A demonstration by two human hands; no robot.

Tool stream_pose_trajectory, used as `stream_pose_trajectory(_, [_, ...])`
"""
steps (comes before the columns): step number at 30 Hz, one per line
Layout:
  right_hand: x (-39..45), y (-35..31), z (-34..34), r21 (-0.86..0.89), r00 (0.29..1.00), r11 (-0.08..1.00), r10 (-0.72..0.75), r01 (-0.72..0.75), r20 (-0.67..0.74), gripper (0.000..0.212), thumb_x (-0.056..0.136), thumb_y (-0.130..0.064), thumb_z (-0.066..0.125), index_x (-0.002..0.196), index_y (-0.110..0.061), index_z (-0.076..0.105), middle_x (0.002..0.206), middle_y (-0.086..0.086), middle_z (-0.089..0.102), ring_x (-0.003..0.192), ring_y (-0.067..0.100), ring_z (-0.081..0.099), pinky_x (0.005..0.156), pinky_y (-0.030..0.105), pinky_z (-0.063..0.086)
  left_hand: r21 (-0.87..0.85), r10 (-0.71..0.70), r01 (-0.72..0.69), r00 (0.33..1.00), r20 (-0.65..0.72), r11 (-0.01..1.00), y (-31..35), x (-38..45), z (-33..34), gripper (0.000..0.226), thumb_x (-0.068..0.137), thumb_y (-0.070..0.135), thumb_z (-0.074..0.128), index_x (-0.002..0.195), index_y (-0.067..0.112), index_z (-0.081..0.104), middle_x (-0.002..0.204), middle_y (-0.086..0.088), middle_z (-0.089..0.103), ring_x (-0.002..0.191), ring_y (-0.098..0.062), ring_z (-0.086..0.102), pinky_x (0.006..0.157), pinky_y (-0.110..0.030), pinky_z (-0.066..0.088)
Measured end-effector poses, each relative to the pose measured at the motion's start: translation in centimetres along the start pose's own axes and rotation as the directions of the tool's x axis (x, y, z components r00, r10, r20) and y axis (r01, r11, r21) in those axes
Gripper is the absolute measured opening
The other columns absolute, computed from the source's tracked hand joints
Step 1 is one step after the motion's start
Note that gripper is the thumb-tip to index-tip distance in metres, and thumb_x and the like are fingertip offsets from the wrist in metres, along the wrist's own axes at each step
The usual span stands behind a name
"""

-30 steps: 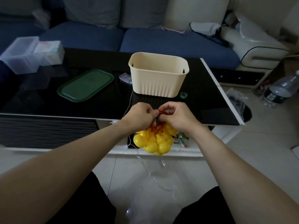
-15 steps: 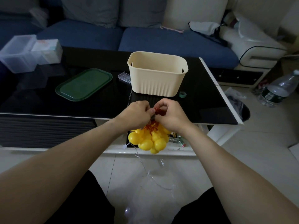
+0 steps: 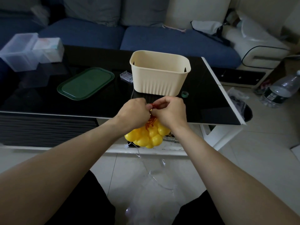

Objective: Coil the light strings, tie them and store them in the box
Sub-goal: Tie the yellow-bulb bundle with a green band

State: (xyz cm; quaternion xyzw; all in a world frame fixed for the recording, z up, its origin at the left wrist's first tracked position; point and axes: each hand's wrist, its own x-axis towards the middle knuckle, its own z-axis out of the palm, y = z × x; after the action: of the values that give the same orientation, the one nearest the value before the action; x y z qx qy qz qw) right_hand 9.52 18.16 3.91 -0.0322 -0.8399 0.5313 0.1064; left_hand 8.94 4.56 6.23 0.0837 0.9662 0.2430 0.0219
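While both hands (image 3: 152,109) keep pinching the red wire (image 3: 154,106), the yellow bulb cluster (image 3: 146,135) has risen slightly; tying continues, box (image 3: 159,73) unfilled.

Person's sitting there with both arms totally bare, no sleeves showing, no watch or rings that I'm seeing on the left hand (image 3: 134,111) or the right hand (image 3: 170,111). They're wearing black shorts (image 3: 90,207), plain dark fabric covering both thighs, nothing printed on them
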Motion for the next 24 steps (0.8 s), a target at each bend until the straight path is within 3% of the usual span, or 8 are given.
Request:
stream_pose_trajectory(4, [-0.2,0.9,0.3,-0.087,0.993,0.992,-0.089,0.096,0.080,0.027,0.074,-0.003,0.082,0.079,-0.026,0.068,0.073,-0.015,0.066,0.062,-0.010,0.061,0.059,0.006,0.044,-0.339,-0.114,0.214,0.949,0.292,0.916,-1.1,0.5,0.4,0.042,0.106,0.029,0.041,0.076,0.004,0.058,0.073,-0.019,0.063,0.051,-0.024,0.052,0.050,-0.027,0.042])
stream_pose_trajectory(6, [-0.3,1.3,0.2,-0.118,0.981,0.979,-0.150,0.164,0.120,0.024,0.076,-0.007,0.083,0.086,-0.024,0.069,0.080,-0.013,0.068,0.070,-0.007,0.063,0.064,0.007,0.047,-0.477,-0.127,0.333,0.901,0.414,0.813,-1.9,0.5,0.3,0.045,0.107,0.029,0.038,0.078,0.001,0.058,0.072,-0.020,0.058,0.046,-0.022,0.046,0.050,-0.028,0.041])
stream_pose_trajectory(8, [-0.3,1.5,0.0,-0.121,0.968,0.966,-0.210,0.227,0.140,0.028,0.075,-0.011,0.085,0.096,-0.020,0.069,0.090,-0.007,0.069,0.077,-0.001,0.065,0.068,0.008,0.049,-0.593,-0.115,0.447,0.852,0.511,0.670,-2.5,0.2,-0.2,0.040,0.107,0.027,0.036,0.082,0.003,0.056,0.065,-0.011,0.054,0.044,-0.016,0.043,0.049,-0.027,0.040])
stream_pose_trajectory(11, [-0.2,1.6,-0.1,-0.124,0.938,0.936,-0.308,0.329,0.162,0.037,0.072,-0.013,0.088,0.104,-0.018,0.068,0.103,-0.004,0.066,0.081,0.004,0.065,0.070,0.011,0.049,-0.662,-0.068,0.530,0.805,0.590,0.529,-3.2,-0.1,-0.7,0.032,0.107,0.025,0.034,0.087,0.007,0.053,0.064,-0.004,0.051,0.046,-0.012,0.042,0.047,-0.023,0.039])
stream_pose_trajectory(17, [0.3,1.1,-0.2,-0.075,0.902,0.917,-0.365,0.391,0.231,0.027,0.069,-0.017,0.092,0.091,-0.018,0.075,0.088,-0.008,0.070,0.083,0.002,0.065,0.073,0.009,0.045,-0.676,-0.094,0.530,0.817,0.569,0.511,-3.8,0.2,-0.6,0.035,0.107,0.025,0.036,0.086,0.006,0.056,0.060,-0.002,0.050,0.047,-0.011,0.039,0.044,-0.019,0.037])
stream_pose_trajectory(21, [-0.1,0.4,0.5,-0.038,0.887,0.919,-0.367,0.392,0.281,0.023,0.072,-0.022,0.091,0.089,-0.018,0.076,0.089,-0.007,0.070,0.084,0.003,0.065,0.073,0.011,0.047,-0.645,-0.125,0.523,0.821,0.557,0.558,-4.5,-0.1,-0.4,0.036,0.106,0.024,0.041,0.079,0.007,0.057,0.062,-0.004,0.050,0.046,-0.012,0.040,0.045,-0.020,0.037])
stream_pose_trajectory(24, [-0.1,-0.1,1.1,-0.041,0.861,0.917,-0.356,0.396,0.362,0.016,0.079,-0.023,0.086,0.091,-0.022,0.076,0.093,-0.009,0.068,0.088,0.001,0.065,0.077,0.012,0.049,-0.645,-0.149,0.521,0.828,0.540,0.559,-5.2,-0.5,-0.8,0.032,0.106,0.022,0.039,0.085,0.007,0.058,0.063,-0.004,0.052,0.048,-0.012,0.040,0.046,-0.020,0.036])
